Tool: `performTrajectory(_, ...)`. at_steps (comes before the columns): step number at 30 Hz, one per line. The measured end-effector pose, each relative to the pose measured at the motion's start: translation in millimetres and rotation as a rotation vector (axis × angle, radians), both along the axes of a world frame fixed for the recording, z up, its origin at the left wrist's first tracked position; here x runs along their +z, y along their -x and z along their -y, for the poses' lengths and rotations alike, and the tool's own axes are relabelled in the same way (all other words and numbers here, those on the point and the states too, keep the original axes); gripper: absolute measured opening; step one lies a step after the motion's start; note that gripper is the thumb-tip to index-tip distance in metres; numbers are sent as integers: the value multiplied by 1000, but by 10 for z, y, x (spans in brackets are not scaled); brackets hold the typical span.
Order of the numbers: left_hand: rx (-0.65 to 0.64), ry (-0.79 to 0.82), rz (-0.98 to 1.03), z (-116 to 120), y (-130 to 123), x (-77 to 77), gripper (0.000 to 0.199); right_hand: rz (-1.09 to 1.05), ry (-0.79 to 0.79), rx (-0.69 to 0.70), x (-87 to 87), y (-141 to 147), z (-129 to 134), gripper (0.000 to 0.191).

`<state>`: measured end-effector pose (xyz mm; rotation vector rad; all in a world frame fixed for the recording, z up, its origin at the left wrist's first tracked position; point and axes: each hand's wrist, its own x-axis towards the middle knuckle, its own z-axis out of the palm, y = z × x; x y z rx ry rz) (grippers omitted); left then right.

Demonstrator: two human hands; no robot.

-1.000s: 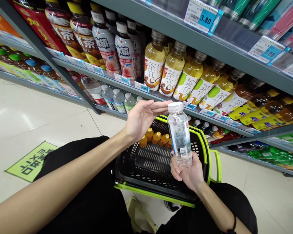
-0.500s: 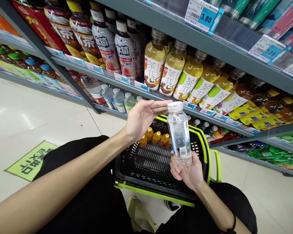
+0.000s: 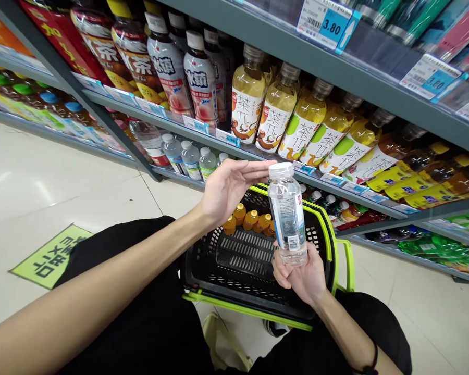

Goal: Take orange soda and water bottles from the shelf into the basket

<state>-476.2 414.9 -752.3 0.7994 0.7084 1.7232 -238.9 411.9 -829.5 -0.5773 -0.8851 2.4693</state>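
A clear water bottle with a white cap stands nearly upright, its barcode facing me. My right hand holds it by the base, with the fingers around the bottom. My left hand is beside the cap, fingers stretched out flat with the tips at the cap's left side; whether they touch it I cannot tell. Nothing is in the left palm. Below both hands is a black basket with lime-green rims, and several small orange bottles stand along its far side.
Shelves with a grey edge cross the view, holding tea bottles and peach drink bottles. Small water bottles are lower down. My black-clad knees flank the basket. A green floor sign lies at the left.
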Motion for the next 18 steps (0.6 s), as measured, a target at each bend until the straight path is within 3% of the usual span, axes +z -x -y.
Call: performTrajectory(18,36,26,-9,5,-9,4,45,38,6,-9,11,15,0,44)
